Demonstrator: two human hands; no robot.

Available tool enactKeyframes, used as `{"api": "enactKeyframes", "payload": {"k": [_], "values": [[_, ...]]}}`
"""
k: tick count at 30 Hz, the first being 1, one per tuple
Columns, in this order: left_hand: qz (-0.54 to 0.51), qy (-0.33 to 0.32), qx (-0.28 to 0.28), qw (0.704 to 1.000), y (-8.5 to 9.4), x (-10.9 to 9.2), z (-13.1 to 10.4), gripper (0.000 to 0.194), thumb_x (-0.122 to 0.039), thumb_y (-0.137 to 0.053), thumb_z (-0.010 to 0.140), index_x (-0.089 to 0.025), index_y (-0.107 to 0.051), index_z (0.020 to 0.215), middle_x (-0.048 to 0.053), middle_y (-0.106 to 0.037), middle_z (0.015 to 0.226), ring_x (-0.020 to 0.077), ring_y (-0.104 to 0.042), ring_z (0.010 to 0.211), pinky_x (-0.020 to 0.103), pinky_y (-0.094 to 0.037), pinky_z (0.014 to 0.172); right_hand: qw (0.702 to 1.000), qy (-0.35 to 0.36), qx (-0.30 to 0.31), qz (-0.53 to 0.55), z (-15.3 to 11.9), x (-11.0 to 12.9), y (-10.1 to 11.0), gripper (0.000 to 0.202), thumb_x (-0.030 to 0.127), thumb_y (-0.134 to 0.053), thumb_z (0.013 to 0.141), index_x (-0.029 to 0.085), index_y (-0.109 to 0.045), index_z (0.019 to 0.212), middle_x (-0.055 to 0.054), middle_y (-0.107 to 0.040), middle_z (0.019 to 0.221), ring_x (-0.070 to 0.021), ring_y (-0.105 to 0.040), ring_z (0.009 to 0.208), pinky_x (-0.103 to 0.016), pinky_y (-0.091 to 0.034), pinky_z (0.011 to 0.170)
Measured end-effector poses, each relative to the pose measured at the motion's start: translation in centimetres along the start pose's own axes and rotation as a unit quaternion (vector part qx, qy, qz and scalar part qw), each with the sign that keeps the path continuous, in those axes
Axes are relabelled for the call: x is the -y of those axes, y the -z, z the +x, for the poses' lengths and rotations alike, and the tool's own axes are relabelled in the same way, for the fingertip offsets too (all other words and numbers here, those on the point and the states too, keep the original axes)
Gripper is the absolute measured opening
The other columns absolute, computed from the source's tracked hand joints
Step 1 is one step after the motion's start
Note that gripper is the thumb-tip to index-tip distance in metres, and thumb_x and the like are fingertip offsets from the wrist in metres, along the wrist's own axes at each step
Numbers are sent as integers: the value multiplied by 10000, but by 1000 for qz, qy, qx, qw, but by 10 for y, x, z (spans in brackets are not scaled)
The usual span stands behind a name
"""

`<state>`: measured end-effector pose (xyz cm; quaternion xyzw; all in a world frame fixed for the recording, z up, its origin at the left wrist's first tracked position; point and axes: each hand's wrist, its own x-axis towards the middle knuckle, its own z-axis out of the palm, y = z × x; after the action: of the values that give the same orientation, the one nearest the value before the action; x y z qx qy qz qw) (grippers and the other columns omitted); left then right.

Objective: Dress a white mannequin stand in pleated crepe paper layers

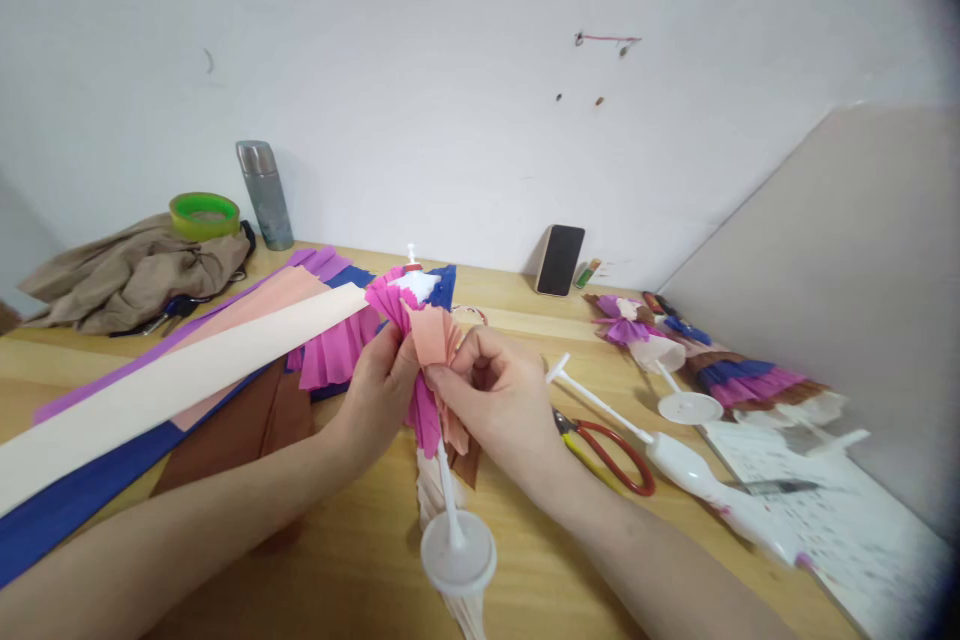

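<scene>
Both my hands meet at the middle of the table around a white stand point(452, 510) with a round base, tilted so the base points toward me. Pleated magenta crepe paper point(427, 410) and peach crepe paper point(432, 332) are gathered about its upper part. My left hand point(379, 375) grips the gathered crepe paper from the left, its thumb on the peach piece. From the right, my right hand point(499, 395) pinches the edge of the peach crepe paper between thumb and curled fingers. The stand's upper shaft is hidden behind paper and fingers.
Long crepe paper strips point(187, 360) fan out at left. Scissors point(615, 455), a white doll-like form point(705, 475) and a written sheet point(840, 520) lie at right. Behind are a phone point(561, 260), a flask point(266, 195), a tape roll point(204, 215) and brown cloth point(127, 275).
</scene>
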<state>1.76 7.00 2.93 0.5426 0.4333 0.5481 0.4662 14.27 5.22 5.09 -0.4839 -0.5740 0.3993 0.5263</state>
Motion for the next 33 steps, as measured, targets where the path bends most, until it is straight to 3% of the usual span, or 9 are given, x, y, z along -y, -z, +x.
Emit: {"api": "enactKeyframes", "payload": {"k": [7,13,17,21,28,33], "values": [[-32,42,1,999,-3,-7,-2,340,-498,-581,846,-162,-550,805,-14,-544,705,131,-487,654,246,-412,574,992,98,-37,-76,2,-2,-1,266,284,-617,677,224,-408,523,67,-447,455,-67,-381,405,-194,-305,397],[-55,70,21,996,-4,-12,-4,347,-492,-623,813,-151,-555,810,-24,-537,693,108,-451,626,220,-380,551,989,114,-42,-87,1,-4,0,261,236,-599,677,224,-391,519,66,-451,461,-67,-395,394,-191,-313,387],[-70,57,31,995,-3,-17,-5,374,-525,-655,806,-164,-556,820,-36,-532,659,105,-449,589,211,-366,511,982,160,-51,-85,-3,-1,2,290,210,-613,718,224,-388,535,78,-424,460,-61,-369,399,-187,-308,388],[-40,29,31,998,-1,-19,-5,376,-531,-598,858,-158,-567,837,-15,-563,697,128,-498,660,225,-426,576,972,205,-59,-99,-8,3,4,323,190,-628,775,223,-390,559,80,-444,455,-61,-383,401,-193,-325,406],[-9,27,45,999,0,-14,-6,363,-525,-577,876,-168,-546,816,-21,-537,717,117,-462,646,232,-423,592,978,175,-62,-96,-6,3,6,293,185,-631,745,225,-406,562,84,-447,448,-63,-402,381,-186,-329,385],[-26,35,64,997,-1,-13,-7,385,-561,-575,866,-179,-536,834,-3,-565,760,127,-493,631,252,-428,572,973,193,-68,-103,-6,5,6,297,189,-622,763,223,-408,559,79,-462,455,-64,-406,398,-193,-338,408]]}}
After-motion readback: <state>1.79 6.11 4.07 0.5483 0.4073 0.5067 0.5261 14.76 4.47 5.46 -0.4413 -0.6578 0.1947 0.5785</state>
